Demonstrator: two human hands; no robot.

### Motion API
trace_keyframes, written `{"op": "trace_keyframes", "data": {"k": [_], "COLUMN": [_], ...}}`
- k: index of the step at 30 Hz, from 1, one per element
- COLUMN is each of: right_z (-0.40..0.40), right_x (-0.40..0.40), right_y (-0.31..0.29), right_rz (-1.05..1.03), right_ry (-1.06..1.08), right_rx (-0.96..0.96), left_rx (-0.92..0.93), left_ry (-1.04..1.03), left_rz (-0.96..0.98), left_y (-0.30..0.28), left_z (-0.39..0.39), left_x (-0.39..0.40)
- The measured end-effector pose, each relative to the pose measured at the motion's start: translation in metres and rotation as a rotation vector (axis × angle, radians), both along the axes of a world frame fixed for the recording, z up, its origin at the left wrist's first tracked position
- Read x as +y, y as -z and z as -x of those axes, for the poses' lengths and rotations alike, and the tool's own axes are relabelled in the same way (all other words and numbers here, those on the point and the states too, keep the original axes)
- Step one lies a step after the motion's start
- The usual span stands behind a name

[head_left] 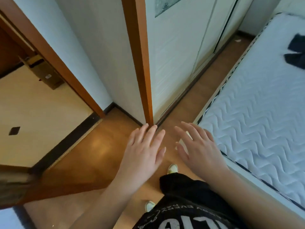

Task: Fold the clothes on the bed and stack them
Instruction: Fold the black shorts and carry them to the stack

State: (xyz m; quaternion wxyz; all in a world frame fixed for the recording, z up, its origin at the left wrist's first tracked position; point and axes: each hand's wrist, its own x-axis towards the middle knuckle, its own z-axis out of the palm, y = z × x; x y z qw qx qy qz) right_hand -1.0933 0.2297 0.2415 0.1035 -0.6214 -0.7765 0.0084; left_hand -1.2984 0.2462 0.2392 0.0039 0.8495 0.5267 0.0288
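The room had a wooden floor (92,156), white walls and an orange-brown door edge (140,63) standing upright in the middle of the view. A doorway (41,96) opened on the left onto a pale tiled floor. The bed (257,104), a bare white quilted mattress, ran along the right side. Both hands were stretched forward over the floor, palms down. The left hand (145,156) had its fingers straight and spread, holding nothing; the right hand (199,149) likewise was released, fingers splayed, just beside the bed's near corner. A dark garment (297,52) lay on the mattress at the far right edge, well apart from both hands; it was cut off by the frame, so its long axis could not be told.
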Motion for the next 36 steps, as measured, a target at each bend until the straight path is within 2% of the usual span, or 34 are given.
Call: {"op": "trace_keyframes", "data": {"k": [9,19,22,28,36], "right_z": [-0.044,-0.065,-0.066,-0.076,-0.121], "right_x": [0.102,0.201,0.235,0.286,0.33], "right_y": [0.017,0.034,0.035,0.024,0.019], "right_rz": [-0.039,0.018,-0.002,0.008,0.123], "right_ry": [0.218,0.321,0.355,0.539,0.65], "right_rx": [0.031,0.015,0.019,0.029,-0.007], "left_rx": [0.022,0.106,0.117,0.09,-0.03], "left_ry": [0.175,0.251,0.339,0.411,0.426], "left_rz": [0.034,0.014,-0.002,0.018,0.023], "left_y": [-0.013,-0.021,-0.017,-0.017,-0.011], "left_z": [-0.062,-0.086,-0.094,-0.126,-0.175], "left_x": [0.139,0.273,0.309,0.371,0.424]}}
